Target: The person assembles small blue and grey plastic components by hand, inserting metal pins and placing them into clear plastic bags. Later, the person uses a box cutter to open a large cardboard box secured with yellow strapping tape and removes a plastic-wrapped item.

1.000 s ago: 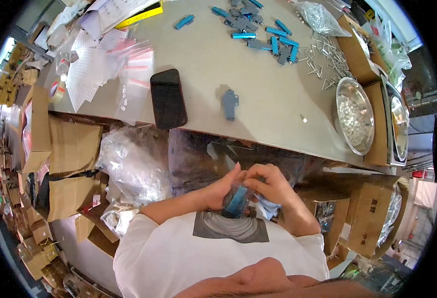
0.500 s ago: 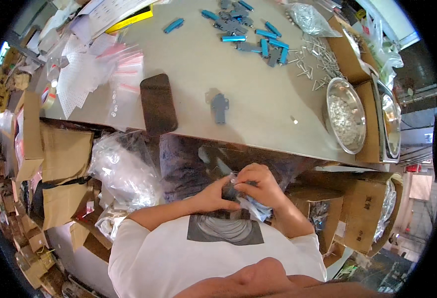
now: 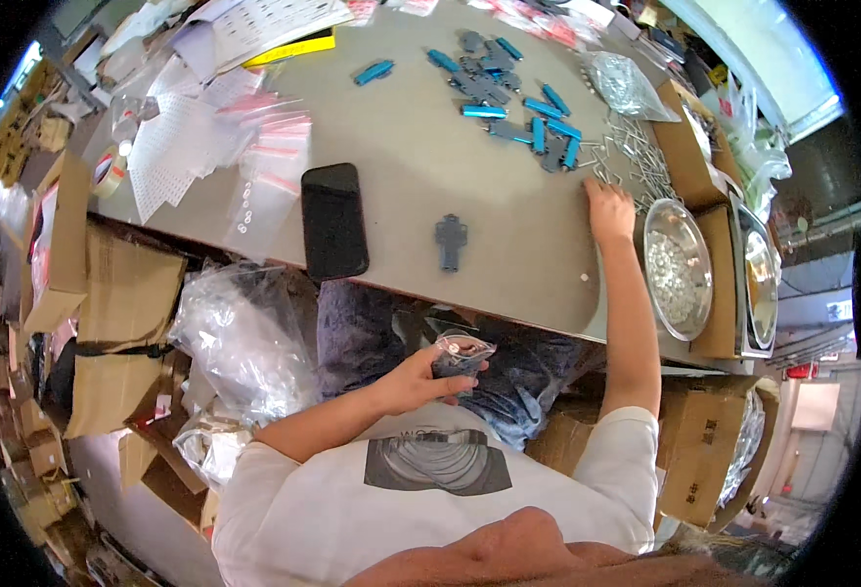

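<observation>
My left hand is closed around a small clear plastic bag above my lap. Something dark shows inside the bag, and its mouth gapes upward. My right arm stretches across the table's right side, where my right hand touches the near left edge of a pile of metal pins. Its fingers are curled down and drawn together; whatever is between them is hidden. A single grey flat part lies on the table in front of me. Farther back lies a heap of grey and blue parts.
A steel bowl of small white pieces stands right of my forearm, beside cardboard boxes. A black phone lies left of the grey part, near clear zip bags and white sheets. One small white piece lies near the table edge.
My right hand has left the plastic bag and reached forward and right to the metal pins. My left hand keeps the bag, whose mouth now stands wide. The view has shifted slightly.
</observation>
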{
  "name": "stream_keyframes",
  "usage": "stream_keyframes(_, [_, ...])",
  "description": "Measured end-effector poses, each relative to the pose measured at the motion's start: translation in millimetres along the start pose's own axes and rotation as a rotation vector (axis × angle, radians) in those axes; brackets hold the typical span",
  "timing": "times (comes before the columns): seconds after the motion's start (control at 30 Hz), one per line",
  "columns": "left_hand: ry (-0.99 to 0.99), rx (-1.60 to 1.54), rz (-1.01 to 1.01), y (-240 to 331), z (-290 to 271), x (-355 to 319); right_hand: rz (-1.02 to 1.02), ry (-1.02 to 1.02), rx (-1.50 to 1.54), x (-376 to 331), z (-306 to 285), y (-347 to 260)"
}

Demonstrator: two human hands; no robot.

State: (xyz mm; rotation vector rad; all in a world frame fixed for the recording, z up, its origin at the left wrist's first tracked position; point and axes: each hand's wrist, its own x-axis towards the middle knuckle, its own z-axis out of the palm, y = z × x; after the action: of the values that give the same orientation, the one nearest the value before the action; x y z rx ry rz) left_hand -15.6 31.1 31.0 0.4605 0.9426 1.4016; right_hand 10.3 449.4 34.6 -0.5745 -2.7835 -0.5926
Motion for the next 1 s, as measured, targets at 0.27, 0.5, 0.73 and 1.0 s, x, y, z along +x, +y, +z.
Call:
stream_keyframes(0.27, [0.013, 0.36, 0.298, -5, -12, 8, 0.021, 0.306, 0.75, -31, -94, -78])
stream_keyframes(0.5, [0.012, 0.37, 0.279, -2, -6, 15, 0.186, -0.163, 1.937, -104, -163, -146])
stream_keyframes(0.73, [-0.021, 0.105, 0.09, -1, -3, 9, 0.164, -0.364, 1.905, -123, -166, -141])
stream_keyframes(1.0, [-0.106, 0.087, 0.027, 3, 4, 4, 0.058, -0.504, 1.856, -126, -168, -138])
